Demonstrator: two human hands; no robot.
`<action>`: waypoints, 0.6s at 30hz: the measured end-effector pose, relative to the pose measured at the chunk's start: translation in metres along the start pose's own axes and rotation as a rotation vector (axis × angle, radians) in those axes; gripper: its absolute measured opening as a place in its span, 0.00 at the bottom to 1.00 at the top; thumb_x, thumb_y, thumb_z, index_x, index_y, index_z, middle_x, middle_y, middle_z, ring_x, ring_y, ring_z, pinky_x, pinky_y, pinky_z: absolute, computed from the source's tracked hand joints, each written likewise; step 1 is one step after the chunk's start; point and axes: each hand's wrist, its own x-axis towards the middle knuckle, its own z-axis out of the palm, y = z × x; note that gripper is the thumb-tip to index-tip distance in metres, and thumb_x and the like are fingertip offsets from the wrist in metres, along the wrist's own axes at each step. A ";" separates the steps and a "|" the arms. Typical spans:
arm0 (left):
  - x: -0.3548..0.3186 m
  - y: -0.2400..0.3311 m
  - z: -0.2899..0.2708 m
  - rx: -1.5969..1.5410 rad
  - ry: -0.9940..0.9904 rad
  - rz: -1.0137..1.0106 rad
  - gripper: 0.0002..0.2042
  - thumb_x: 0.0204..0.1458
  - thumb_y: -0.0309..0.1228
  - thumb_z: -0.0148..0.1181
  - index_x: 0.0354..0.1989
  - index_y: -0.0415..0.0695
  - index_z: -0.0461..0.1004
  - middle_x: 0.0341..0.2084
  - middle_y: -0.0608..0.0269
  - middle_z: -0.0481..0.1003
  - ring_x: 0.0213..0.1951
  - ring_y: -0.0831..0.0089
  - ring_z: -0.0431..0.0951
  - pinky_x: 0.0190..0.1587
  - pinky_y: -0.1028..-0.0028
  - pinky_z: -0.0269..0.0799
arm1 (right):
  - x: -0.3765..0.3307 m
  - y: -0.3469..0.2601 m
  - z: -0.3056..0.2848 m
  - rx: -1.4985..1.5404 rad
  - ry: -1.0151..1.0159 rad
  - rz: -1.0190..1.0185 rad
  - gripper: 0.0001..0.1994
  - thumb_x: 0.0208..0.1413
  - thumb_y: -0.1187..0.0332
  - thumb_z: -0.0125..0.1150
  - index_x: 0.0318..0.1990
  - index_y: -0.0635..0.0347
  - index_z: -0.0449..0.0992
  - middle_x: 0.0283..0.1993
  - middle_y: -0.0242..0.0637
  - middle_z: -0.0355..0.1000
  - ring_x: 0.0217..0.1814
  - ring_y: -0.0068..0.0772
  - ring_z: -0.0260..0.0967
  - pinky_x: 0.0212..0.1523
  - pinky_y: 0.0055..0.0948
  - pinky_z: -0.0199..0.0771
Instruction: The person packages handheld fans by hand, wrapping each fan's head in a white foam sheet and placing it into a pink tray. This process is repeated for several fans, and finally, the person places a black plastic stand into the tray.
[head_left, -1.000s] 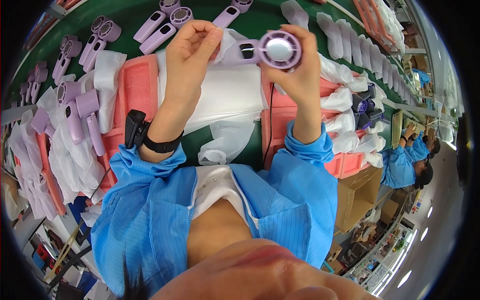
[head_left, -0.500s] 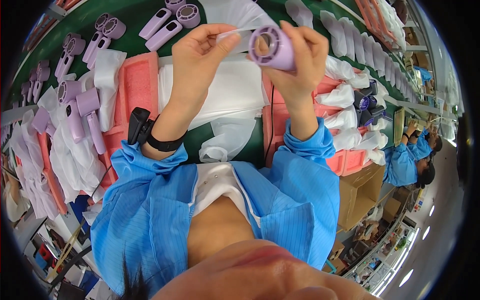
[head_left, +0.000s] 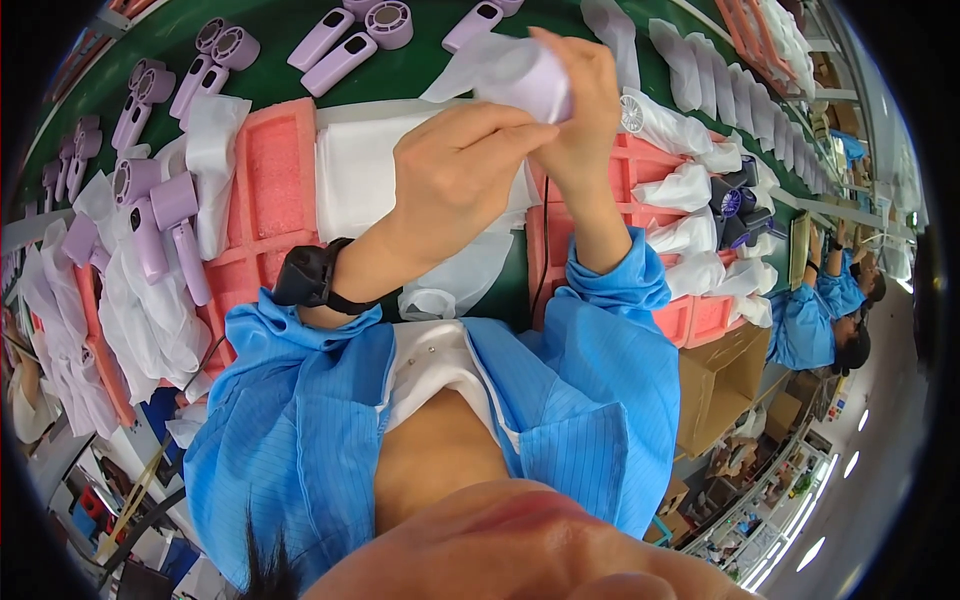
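Observation:
A lilac handheld fan [head_left: 545, 88] is up in front of me above the bench, its round head covered by a thin, translucent white bag [head_left: 497, 62]. My right hand [head_left: 585, 110] is wrapped round it from the right, and its handle is hidden. From the left, my left hand [head_left: 465, 165] reaches across with fingers pressed together, pinching the bag at the near side of the fan head. Beneath my left forearm lies a stack of flat white bags [head_left: 350, 170]. One loose bag [head_left: 455, 275] lies nearer to me.
Lilac fans [head_left: 340, 62] lie in groups on the green bench [head_left: 430, 75]. Pink foam trays [head_left: 275, 165] flank the bag stack. Bagged fans [head_left: 690, 190] lie to the right, beside dark fans [head_left: 735, 200]. A cardboard box [head_left: 720, 385] stands at right. Co-workers in blue [head_left: 805, 325] sit farther right.
The bag now covers the fan's head, which was bare before. My left hand has moved right to meet the fan. Fans on the bench have shifted right.

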 end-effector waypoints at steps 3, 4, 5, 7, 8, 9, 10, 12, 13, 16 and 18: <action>0.008 0.005 -0.005 -0.051 -0.079 -0.156 0.18 0.37 0.21 0.66 0.40 0.48 0.78 0.31 0.65 0.74 0.29 0.66 0.74 0.29 0.72 0.71 | 0.000 0.002 -0.001 0.371 0.111 0.584 0.32 0.38 0.74 0.70 0.55 0.66 0.66 0.47 0.39 0.66 0.43 0.29 0.68 0.41 0.27 0.71; 0.011 0.003 -0.006 -0.032 -0.096 -0.195 0.20 0.37 0.22 0.67 0.42 0.49 0.77 0.33 0.64 0.73 0.30 0.66 0.74 0.30 0.72 0.71 | -0.002 0.001 0.000 0.369 0.113 0.583 0.32 0.38 0.74 0.70 0.55 0.66 0.66 0.47 0.39 0.66 0.43 0.29 0.68 0.41 0.27 0.71; 0.015 0.000 -0.006 -0.012 -0.111 -0.234 0.22 0.36 0.23 0.68 0.44 0.50 0.76 0.34 0.64 0.73 0.31 0.65 0.74 0.31 0.72 0.71 | -0.005 -0.002 0.004 0.404 0.079 0.543 0.32 0.39 0.73 0.70 0.55 0.66 0.64 0.45 0.39 0.67 0.42 0.29 0.69 0.40 0.27 0.71; 0.020 -0.009 -0.008 0.008 -0.126 -0.270 0.24 0.35 0.24 0.69 0.46 0.50 0.75 0.36 0.63 0.72 0.33 0.65 0.74 0.31 0.72 0.71 | -0.010 -0.008 0.009 0.475 0.010 0.461 0.33 0.41 0.72 0.70 0.54 0.67 0.60 0.42 0.39 0.70 0.41 0.29 0.71 0.40 0.29 0.72; 0.022 -0.017 -0.011 -0.010 -0.112 -0.242 0.25 0.35 0.25 0.70 0.47 0.51 0.74 0.37 0.62 0.72 0.34 0.65 0.74 0.33 0.72 0.71 | -0.009 -0.011 0.009 0.478 0.009 0.458 0.33 0.41 0.72 0.70 0.54 0.67 0.60 0.42 0.39 0.70 0.41 0.29 0.71 0.40 0.29 0.72; 0.023 -0.025 -0.014 -0.028 -0.098 -0.213 0.26 0.35 0.26 0.71 0.48 0.51 0.73 0.38 0.62 0.71 0.36 0.64 0.74 0.35 0.72 0.71 | -0.006 -0.016 0.008 0.653 0.011 0.459 0.31 0.41 0.71 0.70 0.52 0.66 0.61 0.40 0.38 0.70 0.40 0.29 0.71 0.40 0.29 0.72; 0.023 -0.029 -0.019 -0.044 -0.083 -0.187 0.28 0.34 0.27 0.72 0.50 0.52 0.73 0.39 0.61 0.71 0.38 0.64 0.74 0.36 0.72 0.71 | -0.002 -0.020 0.007 0.829 0.010 0.458 0.29 0.40 0.71 0.71 0.50 0.66 0.63 0.39 0.37 0.71 0.40 0.28 0.71 0.41 0.29 0.72; 0.025 -0.032 -0.031 -0.310 -0.130 -0.280 0.27 0.35 0.28 0.72 0.49 0.51 0.73 0.40 0.61 0.70 0.39 0.64 0.74 0.38 0.72 0.71 | -0.002 -0.021 0.007 1.009 0.006 0.456 0.27 0.40 0.71 0.71 0.48 0.65 0.64 0.37 0.36 0.71 0.39 0.28 0.71 0.41 0.28 0.72; 0.028 -0.032 -0.036 -0.586 -0.178 -0.363 0.26 0.35 0.29 0.73 0.48 0.50 0.73 0.41 0.61 0.70 0.40 0.64 0.74 0.40 0.72 0.71 | -0.004 -0.017 0.006 0.900 -0.137 0.404 0.26 0.41 0.72 0.70 0.48 0.65 0.66 0.38 0.36 0.71 0.39 0.29 0.71 0.41 0.28 0.72; 0.029 -0.030 -0.034 -0.791 -0.115 -0.474 0.26 0.36 0.29 0.73 0.48 0.46 0.72 0.44 0.61 0.70 0.44 0.67 0.73 0.45 0.72 0.69 | -0.011 -0.004 0.005 0.668 -0.409 0.302 0.23 0.41 0.74 0.69 0.47 0.64 0.69 0.38 0.37 0.72 0.40 0.31 0.72 0.41 0.28 0.72; 0.029 -0.028 -0.029 -0.636 0.108 -0.535 0.26 0.40 0.28 0.73 0.49 0.40 0.70 0.50 0.62 0.69 0.50 0.71 0.69 0.52 0.73 0.65 | -0.012 0.005 0.007 0.264 -0.246 0.346 0.21 0.41 0.75 0.68 0.46 0.64 0.70 0.37 0.39 0.73 0.38 0.32 0.72 0.38 0.28 0.72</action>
